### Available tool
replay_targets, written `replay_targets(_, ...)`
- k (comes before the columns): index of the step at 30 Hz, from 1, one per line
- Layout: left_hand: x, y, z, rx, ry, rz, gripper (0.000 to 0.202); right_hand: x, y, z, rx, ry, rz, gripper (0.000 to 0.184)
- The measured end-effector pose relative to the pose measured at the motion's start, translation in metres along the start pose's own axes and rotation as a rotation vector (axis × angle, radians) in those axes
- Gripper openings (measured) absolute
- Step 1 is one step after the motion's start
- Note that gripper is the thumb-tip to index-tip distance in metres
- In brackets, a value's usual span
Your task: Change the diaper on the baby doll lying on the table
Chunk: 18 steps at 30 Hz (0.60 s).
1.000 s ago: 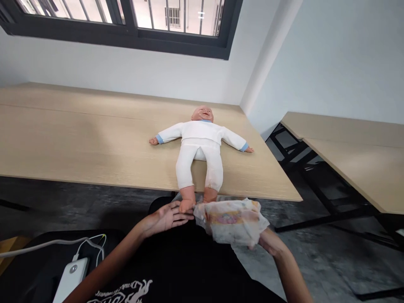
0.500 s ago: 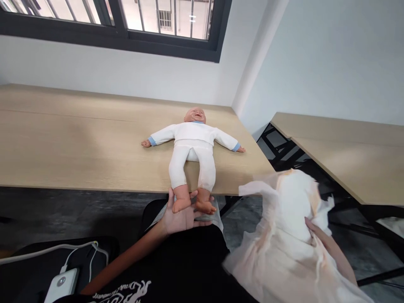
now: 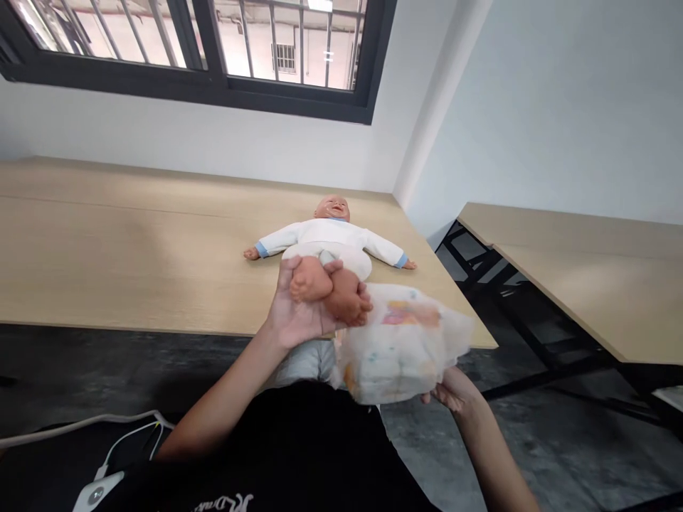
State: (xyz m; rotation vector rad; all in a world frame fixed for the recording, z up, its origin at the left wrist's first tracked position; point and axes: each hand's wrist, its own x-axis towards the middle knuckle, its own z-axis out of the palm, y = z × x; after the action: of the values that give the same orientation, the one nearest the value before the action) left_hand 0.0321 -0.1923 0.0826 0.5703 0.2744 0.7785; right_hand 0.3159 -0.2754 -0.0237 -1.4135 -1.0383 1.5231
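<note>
Looks like you're at the legs-up, diaper-coming-in step with the doll (image 3: 334, 231) lying mid-frame on the desk (image 3: 133, 263), so the next move probably calls for enough lift to leave room underneath. Your left hand (image 3: 299, 316) is curled around both feet, one finger between them, while your right hand (image 3: 452, 390), lower right, grips the blurry diaper (image 3: 400, 348) by its edge, fingers partly hidden.

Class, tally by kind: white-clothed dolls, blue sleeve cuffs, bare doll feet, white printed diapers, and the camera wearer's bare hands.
White-clothed doll: 1
Blue sleeve cuffs: 2
Bare doll feet: 2
White printed diaper: 1
Left hand, right hand: 2
Total: 8
</note>
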Motion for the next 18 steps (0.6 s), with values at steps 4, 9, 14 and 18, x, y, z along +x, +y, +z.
replay_targets(4,0.012,0.021,0.021,0.127,-0.028,0.06,0.079,0.014,-0.01,0.019,0.034,-0.146,0.07,0.036)
replay_targets(9,0.013,0.024,0.02,0.212,0.002,0.039,0.085,0.02,-0.004,-0.007,-0.17,0.004,-0.141,0.045)
replay_targets(14,0.011,0.024,0.014,0.131,-0.031,0.024,0.084,-0.004,-0.021,-0.032,0.001,0.322,-0.168,0.055)
replay_targets(18,0.013,0.022,0.015,0.073,-0.051,0.022,0.078,-0.018,-0.042,-0.019,0.083,0.317,-0.03,0.046)
